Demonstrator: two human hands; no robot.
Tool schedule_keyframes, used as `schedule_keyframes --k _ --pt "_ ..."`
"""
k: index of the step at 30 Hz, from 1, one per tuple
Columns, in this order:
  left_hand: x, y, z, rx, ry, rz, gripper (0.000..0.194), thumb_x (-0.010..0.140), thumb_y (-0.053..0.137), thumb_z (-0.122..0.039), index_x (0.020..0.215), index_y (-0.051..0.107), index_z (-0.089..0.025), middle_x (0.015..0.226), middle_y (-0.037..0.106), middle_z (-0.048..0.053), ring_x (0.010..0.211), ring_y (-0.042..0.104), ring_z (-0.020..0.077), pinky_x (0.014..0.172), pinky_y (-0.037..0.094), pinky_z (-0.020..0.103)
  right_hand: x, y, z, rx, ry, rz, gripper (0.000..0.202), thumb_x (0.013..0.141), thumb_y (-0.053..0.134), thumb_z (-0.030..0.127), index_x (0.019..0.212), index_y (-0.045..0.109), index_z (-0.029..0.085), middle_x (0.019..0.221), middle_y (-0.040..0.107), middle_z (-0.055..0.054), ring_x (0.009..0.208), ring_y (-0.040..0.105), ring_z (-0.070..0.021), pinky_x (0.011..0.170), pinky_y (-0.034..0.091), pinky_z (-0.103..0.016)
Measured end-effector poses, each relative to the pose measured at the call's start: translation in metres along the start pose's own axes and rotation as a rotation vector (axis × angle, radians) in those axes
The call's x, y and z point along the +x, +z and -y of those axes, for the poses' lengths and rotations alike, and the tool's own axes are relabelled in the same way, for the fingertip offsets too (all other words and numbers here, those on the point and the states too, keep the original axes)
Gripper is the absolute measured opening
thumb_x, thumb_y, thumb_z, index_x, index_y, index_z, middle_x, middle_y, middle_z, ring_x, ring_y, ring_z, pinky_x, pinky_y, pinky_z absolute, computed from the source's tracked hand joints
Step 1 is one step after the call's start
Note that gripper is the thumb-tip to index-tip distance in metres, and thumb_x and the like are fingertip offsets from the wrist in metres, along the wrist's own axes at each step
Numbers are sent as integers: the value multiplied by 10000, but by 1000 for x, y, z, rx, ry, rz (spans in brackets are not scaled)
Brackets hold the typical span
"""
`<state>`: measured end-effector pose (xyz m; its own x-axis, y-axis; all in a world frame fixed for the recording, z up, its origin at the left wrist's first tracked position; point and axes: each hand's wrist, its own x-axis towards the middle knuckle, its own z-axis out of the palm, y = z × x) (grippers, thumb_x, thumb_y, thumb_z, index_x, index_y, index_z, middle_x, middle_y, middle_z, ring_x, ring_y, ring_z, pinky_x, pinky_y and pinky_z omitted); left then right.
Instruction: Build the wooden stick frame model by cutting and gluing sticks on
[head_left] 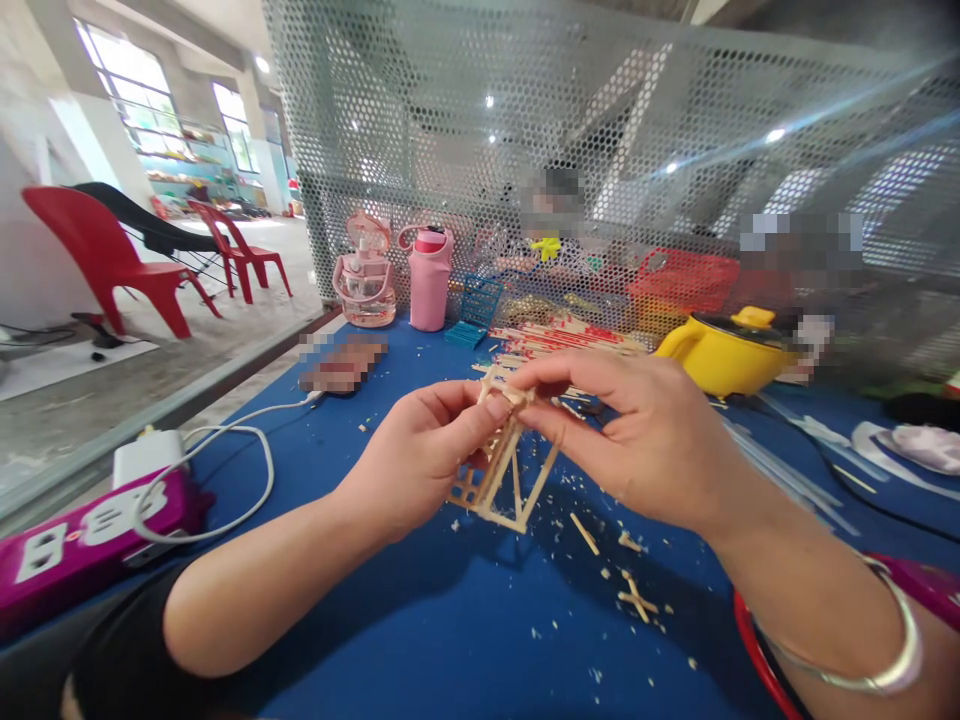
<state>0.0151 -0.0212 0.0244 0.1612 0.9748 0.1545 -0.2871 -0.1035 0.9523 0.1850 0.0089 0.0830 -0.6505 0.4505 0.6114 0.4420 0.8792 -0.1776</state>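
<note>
Both hands meet at the top of a small frame built from thin wooden sticks (pixel 517 480), held tilted above the blue table. My left hand (pixel 427 445) is closed, its thumb and fingers pinching the upper left of the frame. From the right, my right hand (pixel 622 420) has thumb and forefinger pinched together at the frame's top corner; the fingertips hide what exactly lies between them. A lattice panel and slanting braces show on the frame's lower part. Below it to the right lie a small stick cross (pixel 637 597) and a loose stick piece (pixel 585 534).
Matchsticks with red tips (pixel 562 335) are heaped behind the hands. A yellow pot (pixel 727 355), a pink bottle (pixel 430 280), a clear jug (pixel 367 285) and a teal basket (pixel 476 310) stand along the perforated screen (pixel 450 130). A purple power strip (pixel 90 540) with a white cable lies left.
</note>
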Motion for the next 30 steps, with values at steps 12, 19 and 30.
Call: schedule_keyframes --k 12,19,30 --pt "-3 5 -5 -4 -74 -1 253 793 694 -382 773 632 -138 618 559 -38 530 444 37 501 345 154 -1 4 0 445 326 9 204 770 647 156 915 512 205 827 623 27 714 595 -104 642 512 -242" --pt "-3 5 -6 -8 -69 -24 266 783 699 -399 772 648 -139 644 573 -35 549 455 40 527 359 160 3 8 1 483 324 18 149 788 617 139 889 523 194 799 589 30 684 552 -88 632 480 -236" --pt "-1 1 -1 -260 -96 106 364 833 598 -473 825 702 -124 715 605 24 653 533 101 625 441 217 1 7 -2 517 367 13 194 768 629 120 894 514 212 813 592 28 704 568 -103 657 491 -256"
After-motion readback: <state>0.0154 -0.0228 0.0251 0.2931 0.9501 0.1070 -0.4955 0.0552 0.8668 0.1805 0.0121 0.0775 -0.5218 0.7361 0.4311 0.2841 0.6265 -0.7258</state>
